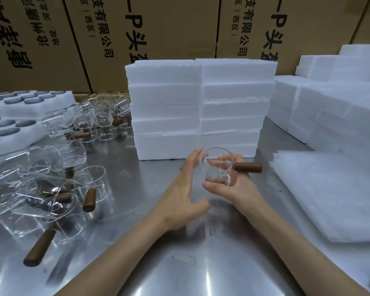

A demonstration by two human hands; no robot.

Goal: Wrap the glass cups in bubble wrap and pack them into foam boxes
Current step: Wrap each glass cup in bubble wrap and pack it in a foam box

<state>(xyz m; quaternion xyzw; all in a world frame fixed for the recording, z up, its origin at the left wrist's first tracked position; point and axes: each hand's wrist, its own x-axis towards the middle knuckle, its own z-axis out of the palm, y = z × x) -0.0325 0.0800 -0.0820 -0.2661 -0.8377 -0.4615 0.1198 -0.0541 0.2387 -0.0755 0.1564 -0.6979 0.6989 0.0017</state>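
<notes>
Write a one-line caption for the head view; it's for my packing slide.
Right hand holds a wooden-handled glass cup above the steel table, left hand open beside it.

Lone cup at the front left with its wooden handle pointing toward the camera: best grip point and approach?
Probably the wooden handle, taken from the near side by the left hand. It juts toward the table's front edge, free of the other cups, while the glass body lies on its side among them.

A clear glass cup (217, 166) with a brown wooden handle pointing right, before stacked white foam boxes (199, 107).
</notes>
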